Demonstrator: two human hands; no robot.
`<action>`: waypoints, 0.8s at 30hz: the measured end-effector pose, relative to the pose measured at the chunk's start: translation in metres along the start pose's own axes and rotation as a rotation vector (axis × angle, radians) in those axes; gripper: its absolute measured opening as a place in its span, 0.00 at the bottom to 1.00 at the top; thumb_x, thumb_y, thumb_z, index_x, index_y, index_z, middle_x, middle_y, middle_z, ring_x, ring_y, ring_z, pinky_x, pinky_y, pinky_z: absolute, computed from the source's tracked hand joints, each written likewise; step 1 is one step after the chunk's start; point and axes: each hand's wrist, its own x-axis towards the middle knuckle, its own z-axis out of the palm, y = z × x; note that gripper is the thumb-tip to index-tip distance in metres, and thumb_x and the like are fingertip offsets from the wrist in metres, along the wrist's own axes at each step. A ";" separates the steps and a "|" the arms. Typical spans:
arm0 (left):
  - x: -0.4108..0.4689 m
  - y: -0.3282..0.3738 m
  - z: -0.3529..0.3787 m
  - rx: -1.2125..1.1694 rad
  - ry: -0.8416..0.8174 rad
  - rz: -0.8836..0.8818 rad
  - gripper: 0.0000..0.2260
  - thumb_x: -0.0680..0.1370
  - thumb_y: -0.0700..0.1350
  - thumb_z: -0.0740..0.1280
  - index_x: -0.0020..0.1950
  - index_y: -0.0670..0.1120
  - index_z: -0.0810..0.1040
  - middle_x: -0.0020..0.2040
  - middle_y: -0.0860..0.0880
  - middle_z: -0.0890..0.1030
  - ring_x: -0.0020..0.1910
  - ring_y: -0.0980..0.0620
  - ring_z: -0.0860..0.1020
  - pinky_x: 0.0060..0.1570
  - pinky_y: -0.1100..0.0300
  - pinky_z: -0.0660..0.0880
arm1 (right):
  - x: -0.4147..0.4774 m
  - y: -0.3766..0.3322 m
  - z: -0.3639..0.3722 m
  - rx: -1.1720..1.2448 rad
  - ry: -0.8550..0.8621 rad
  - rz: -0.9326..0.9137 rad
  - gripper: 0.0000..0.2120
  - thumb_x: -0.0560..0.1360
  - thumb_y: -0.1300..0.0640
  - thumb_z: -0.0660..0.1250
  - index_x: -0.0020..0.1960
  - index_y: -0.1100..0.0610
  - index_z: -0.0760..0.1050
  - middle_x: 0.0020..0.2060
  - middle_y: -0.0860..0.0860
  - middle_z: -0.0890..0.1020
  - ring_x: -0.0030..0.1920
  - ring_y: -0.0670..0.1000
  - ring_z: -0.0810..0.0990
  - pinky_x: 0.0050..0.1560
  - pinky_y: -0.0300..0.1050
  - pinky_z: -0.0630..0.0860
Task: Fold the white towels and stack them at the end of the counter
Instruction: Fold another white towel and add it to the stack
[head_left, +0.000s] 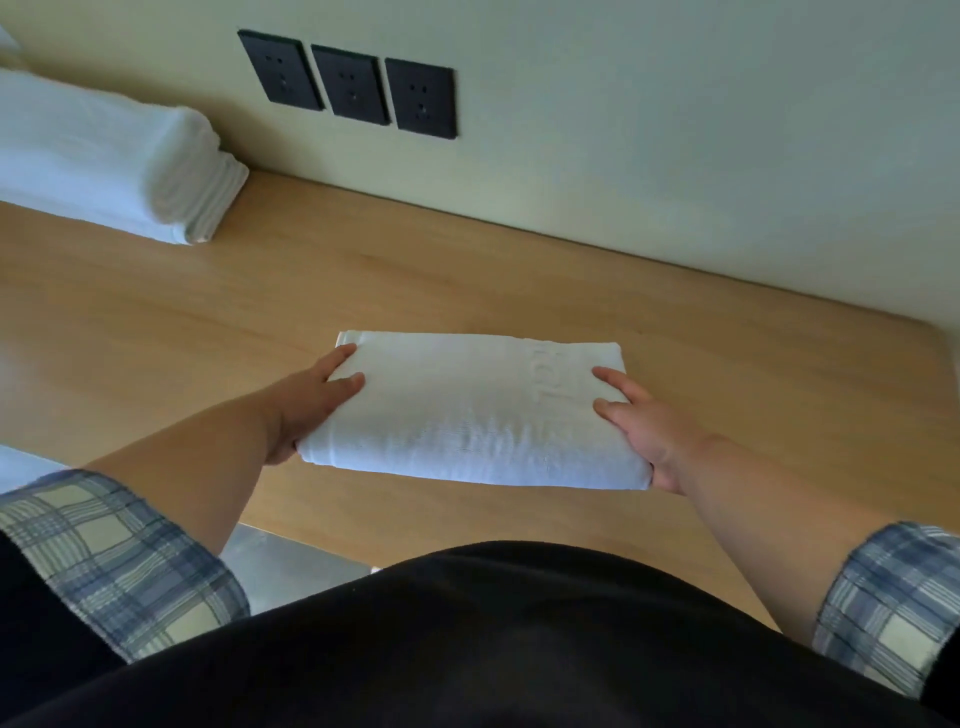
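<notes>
A folded white towel (472, 415) lies in the middle of the wooden counter (571, 280), close to its front edge. My left hand (306, 405) grips the towel's left side, with fingertips on its top. At the towel's right side my right hand (644, 426) grips it in the same way. Both forearms reach in from plaid sleeves. A stack of folded white towels (104, 156) sits at the far left of the counter, against the wall.
Three black wall sockets (353, 85) are set in the pale wall behind the counter. The counter's right end (935, 343) lies just right of the towel. My dark clothing fills the bottom of the view.
</notes>
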 end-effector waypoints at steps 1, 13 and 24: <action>-0.008 -0.004 -0.005 -0.010 0.016 0.016 0.26 0.80 0.56 0.66 0.74 0.69 0.60 0.74 0.53 0.66 0.61 0.48 0.74 0.51 0.53 0.75 | -0.004 -0.005 0.004 -0.016 -0.010 -0.022 0.18 0.81 0.52 0.64 0.58 0.27 0.74 0.58 0.49 0.81 0.51 0.57 0.85 0.45 0.58 0.83; -0.100 -0.048 -0.142 -0.062 0.227 0.209 0.13 0.81 0.56 0.64 0.62 0.74 0.71 0.71 0.53 0.70 0.60 0.49 0.76 0.59 0.49 0.75 | -0.048 -0.059 0.146 -0.108 -0.129 -0.297 0.18 0.80 0.54 0.66 0.54 0.28 0.77 0.53 0.43 0.82 0.46 0.50 0.86 0.44 0.51 0.84; -0.181 -0.087 -0.342 0.136 0.319 0.298 0.35 0.57 0.70 0.77 0.60 0.79 0.66 0.57 0.60 0.71 0.54 0.52 0.75 0.56 0.50 0.77 | -0.114 -0.103 0.343 -0.091 -0.180 -0.450 0.27 0.56 0.42 0.80 0.53 0.28 0.78 0.52 0.44 0.84 0.44 0.47 0.86 0.35 0.45 0.81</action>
